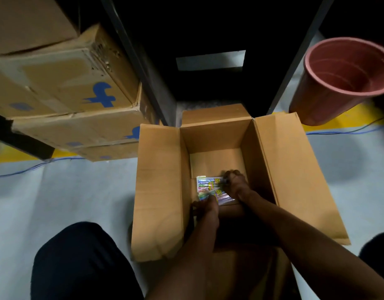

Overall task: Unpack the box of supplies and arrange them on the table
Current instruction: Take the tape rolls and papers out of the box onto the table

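One open box, one colourful packet, three stacked cartons, one pink bucket, two hands

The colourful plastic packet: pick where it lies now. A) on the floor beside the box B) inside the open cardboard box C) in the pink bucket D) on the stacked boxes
B: the colourful plastic packet lies at the bottom of the open cardboard box, with the left hand and right hand on it.

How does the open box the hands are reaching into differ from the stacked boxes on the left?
The open box stands on the floor with its flaps spread, showing a colourful packet inside; the stacked boxes are shut. The open box is plain, while the stacked boxes carry blue printed marks. The left hand and right hand are in the open box; nothing touches the stack. Both are brown cardboard.
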{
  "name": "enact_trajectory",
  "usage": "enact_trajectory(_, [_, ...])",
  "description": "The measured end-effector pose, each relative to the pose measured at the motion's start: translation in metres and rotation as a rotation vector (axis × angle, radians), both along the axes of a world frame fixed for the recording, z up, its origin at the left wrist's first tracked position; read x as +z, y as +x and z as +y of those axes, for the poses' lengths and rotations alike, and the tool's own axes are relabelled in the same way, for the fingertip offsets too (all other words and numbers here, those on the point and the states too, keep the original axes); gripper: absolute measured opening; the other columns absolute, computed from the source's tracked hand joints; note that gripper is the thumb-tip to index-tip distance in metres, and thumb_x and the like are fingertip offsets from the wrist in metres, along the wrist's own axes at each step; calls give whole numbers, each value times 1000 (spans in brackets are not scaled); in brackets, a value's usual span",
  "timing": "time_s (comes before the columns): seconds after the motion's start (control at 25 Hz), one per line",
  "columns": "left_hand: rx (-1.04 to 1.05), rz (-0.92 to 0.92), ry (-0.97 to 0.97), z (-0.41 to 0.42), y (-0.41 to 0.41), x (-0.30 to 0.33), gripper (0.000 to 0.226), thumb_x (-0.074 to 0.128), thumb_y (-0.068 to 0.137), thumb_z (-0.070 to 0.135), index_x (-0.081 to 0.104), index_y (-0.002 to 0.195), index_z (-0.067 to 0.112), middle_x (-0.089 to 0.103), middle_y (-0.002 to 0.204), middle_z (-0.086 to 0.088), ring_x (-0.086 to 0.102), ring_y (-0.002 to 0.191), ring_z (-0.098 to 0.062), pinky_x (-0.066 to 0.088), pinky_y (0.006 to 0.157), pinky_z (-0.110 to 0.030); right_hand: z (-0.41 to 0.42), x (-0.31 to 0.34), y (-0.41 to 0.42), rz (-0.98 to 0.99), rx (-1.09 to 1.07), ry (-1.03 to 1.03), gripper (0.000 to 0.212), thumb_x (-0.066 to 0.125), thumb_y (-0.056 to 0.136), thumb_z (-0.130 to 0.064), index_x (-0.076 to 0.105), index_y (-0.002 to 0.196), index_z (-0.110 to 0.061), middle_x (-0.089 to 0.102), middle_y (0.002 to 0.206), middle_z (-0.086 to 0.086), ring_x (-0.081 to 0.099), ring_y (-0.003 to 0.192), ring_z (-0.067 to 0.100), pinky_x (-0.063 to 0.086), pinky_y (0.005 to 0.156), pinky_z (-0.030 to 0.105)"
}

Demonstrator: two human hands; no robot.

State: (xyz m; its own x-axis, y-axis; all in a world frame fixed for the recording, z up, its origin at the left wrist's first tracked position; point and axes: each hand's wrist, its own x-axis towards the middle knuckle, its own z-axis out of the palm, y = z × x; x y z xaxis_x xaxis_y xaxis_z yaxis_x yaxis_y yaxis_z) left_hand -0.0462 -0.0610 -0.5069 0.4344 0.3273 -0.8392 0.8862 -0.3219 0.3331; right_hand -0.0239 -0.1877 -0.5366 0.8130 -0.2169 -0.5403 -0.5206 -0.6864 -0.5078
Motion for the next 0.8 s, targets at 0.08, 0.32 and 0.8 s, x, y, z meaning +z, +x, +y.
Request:
enact_trajectory(0.08, [-59, -2, -8, -6, 1, 1, 74, 47, 99, 52, 25, 152, 6, 25, 157, -20, 29, 142, -37, 27, 113, -38, -1, -9, 3, 17, 77, -44, 60, 77, 81, -27, 53, 135, -23, 38, 145, 10, 39, 134, 34, 39, 110, 39])
enact_trajectory(0.32, [-147, 105, 2, -6, 2, 8, 76, 35, 102, 55, 19, 156, 4, 15, 162, -24, 18, 149, -39, 20, 118, -40, 0, -13, -4, 52, 184, -217, 67, 66, 86, -35, 38, 146, -27, 36, 146, 6, 37, 133, 31, 43, 106, 44])
enact_trajectory(0.8, [299, 42, -63, -21, 2, -176, 119, 39, 49, 63, 8, 157, 25, 34, 142, -10, 51, 118, -35, 53, 93, -53, -6, -12, -1, 212, 394, -317, 26, 61, 93, -24, 52, 117, -20, 49, 139, 20, 56, 120, 29, 46, 100, 38])
